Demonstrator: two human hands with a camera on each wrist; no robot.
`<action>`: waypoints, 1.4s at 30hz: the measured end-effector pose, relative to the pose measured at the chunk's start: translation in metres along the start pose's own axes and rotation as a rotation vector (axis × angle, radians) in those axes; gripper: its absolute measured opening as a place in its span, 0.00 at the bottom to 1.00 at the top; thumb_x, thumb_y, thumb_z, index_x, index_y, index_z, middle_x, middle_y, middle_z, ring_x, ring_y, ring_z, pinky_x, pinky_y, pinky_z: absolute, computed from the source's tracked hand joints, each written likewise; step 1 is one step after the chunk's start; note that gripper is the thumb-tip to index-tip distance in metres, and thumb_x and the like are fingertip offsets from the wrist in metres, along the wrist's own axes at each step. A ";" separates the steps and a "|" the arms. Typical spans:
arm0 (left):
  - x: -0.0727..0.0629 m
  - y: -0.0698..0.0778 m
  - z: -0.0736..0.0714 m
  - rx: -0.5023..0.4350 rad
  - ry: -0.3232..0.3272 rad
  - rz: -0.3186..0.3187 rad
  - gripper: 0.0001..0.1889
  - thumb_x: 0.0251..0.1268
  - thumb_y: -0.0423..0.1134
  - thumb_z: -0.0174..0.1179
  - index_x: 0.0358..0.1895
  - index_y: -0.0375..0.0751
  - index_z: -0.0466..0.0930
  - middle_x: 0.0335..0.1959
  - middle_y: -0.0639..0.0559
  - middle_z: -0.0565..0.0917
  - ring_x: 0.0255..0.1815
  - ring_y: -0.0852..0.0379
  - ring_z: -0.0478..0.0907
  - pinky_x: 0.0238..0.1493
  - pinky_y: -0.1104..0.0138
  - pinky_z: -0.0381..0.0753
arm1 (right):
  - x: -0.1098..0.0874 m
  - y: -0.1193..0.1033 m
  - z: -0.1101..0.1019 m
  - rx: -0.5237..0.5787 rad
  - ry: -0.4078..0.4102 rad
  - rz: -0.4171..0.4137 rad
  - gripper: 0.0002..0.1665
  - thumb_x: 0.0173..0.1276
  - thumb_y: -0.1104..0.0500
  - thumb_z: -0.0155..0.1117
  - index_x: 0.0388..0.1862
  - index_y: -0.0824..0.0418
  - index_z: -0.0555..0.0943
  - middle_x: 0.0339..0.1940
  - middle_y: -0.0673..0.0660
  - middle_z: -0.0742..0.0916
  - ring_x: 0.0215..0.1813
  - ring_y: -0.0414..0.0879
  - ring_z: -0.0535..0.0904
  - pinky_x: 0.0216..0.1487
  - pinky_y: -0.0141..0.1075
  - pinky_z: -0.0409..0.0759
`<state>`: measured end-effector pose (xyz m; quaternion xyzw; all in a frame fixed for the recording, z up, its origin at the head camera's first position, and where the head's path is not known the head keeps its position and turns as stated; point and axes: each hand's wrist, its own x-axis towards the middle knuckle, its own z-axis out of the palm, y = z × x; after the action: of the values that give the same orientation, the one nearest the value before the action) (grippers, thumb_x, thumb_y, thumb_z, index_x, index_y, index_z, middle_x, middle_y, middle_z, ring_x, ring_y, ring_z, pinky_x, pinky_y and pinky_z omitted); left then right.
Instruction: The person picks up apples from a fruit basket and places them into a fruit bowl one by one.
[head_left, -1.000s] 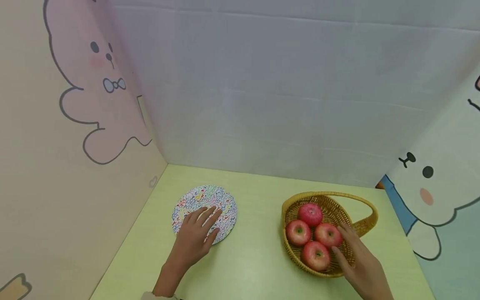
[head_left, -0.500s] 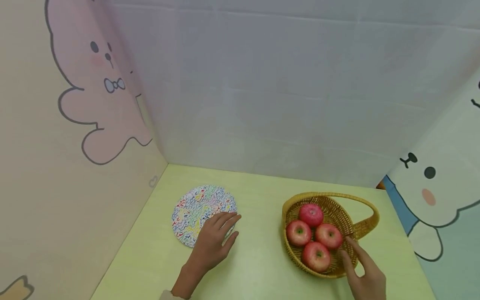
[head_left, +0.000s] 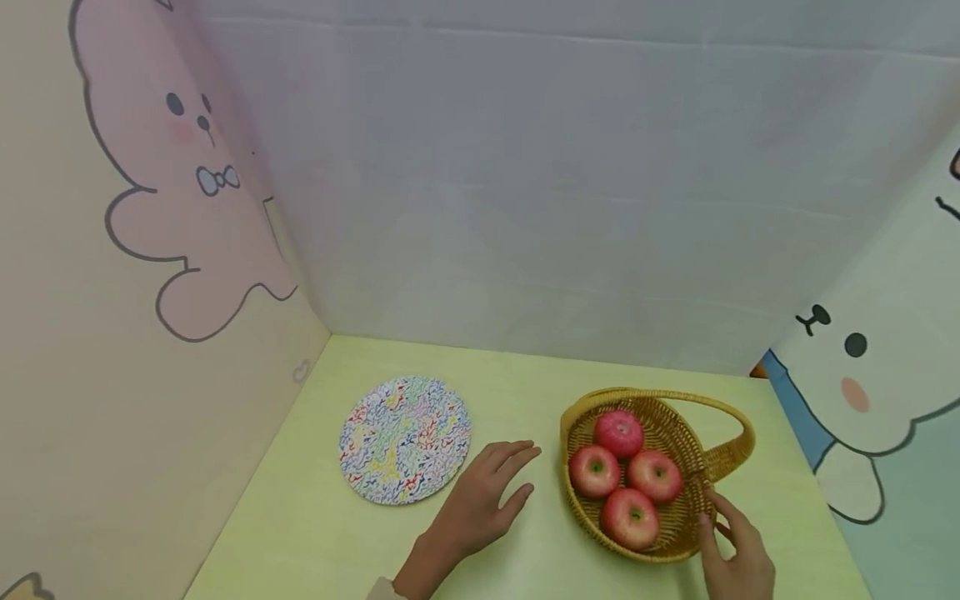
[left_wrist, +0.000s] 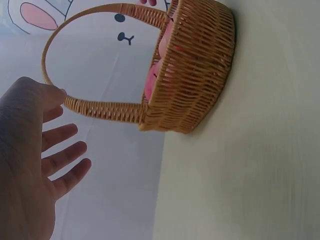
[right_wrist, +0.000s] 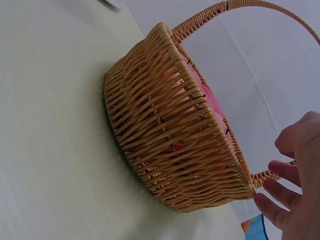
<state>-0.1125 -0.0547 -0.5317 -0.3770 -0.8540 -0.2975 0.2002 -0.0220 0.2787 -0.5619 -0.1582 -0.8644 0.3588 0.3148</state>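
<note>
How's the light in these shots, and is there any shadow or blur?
Head view: soft light, no harsh glare on the table; left wrist view: the left hand looks dark against the paler wall; right wrist view: a soft shadow lies along the base of the basket; all three views: fine detail slightly soft.

Basket (right_wrist: 170, 135): woven wicker-type strands, rough & ridged, w/ slight sheen; handle (head_left: 738, 429) same matl., tightly wrapped. Apples (head_left: 631, 518) smooth, fairly glossy. Round mat (head_left: 405, 442) matt, matl. unclear. Tabletop (head_left: 517, 400) smooth, semi-matt w/ soft sheen. Back sheet (head_left: 525, 183) matt, creased, cloth or plastic, can't tell. Sleeve (head_left: 382, 590) matt cloth.
</note>
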 end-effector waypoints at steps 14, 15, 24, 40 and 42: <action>0.015 0.022 0.025 -0.133 -0.091 -0.069 0.28 0.74 0.41 0.65 0.74 0.49 0.71 0.70 0.54 0.78 0.71 0.56 0.75 0.71 0.64 0.77 | -0.004 0.010 -0.001 0.097 -0.110 0.409 0.29 0.76 0.64 0.63 0.75 0.63 0.74 0.71 0.70 0.79 0.41 0.01 0.64 0.35 0.07 0.71; 0.016 0.023 0.026 -0.141 -0.093 -0.068 0.27 0.74 0.41 0.65 0.74 0.48 0.72 0.69 0.53 0.78 0.71 0.56 0.75 0.71 0.63 0.78 | -0.004 0.012 -0.001 0.115 -0.108 0.428 0.30 0.76 0.64 0.63 0.75 0.63 0.74 0.72 0.68 0.79 0.43 0.02 0.64 0.37 0.07 0.72; 0.018 0.025 0.037 -0.208 -0.094 -0.121 0.25 0.76 0.42 0.63 0.73 0.48 0.72 0.69 0.53 0.79 0.70 0.56 0.76 0.70 0.62 0.79 | 0.000 0.027 -0.001 0.161 -0.164 0.532 0.29 0.76 0.63 0.64 0.73 0.69 0.74 0.55 0.28 0.83 0.39 0.03 0.67 0.41 0.08 0.72; 0.030 0.033 0.062 -0.375 -0.111 -0.150 0.25 0.75 0.41 0.63 0.72 0.43 0.74 0.67 0.50 0.82 0.69 0.54 0.78 0.71 0.60 0.78 | 0.019 0.027 -0.005 0.338 -0.361 0.751 0.36 0.79 0.60 0.59 0.82 0.67 0.62 0.61 0.48 0.82 0.34 0.13 0.76 0.38 0.19 0.83; 0.030 0.035 0.064 -0.397 -0.118 -0.155 0.25 0.75 0.40 0.64 0.72 0.42 0.74 0.67 0.48 0.82 0.68 0.53 0.79 0.70 0.61 0.79 | 0.018 0.027 -0.005 0.333 -0.366 0.743 0.36 0.80 0.61 0.58 0.82 0.68 0.61 0.69 0.62 0.77 0.33 0.13 0.75 0.37 0.18 0.82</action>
<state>-0.1129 0.0221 -0.5501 -0.3590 -0.8155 -0.4514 0.0482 -0.0315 0.3087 -0.5707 -0.3393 -0.7207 0.6039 0.0276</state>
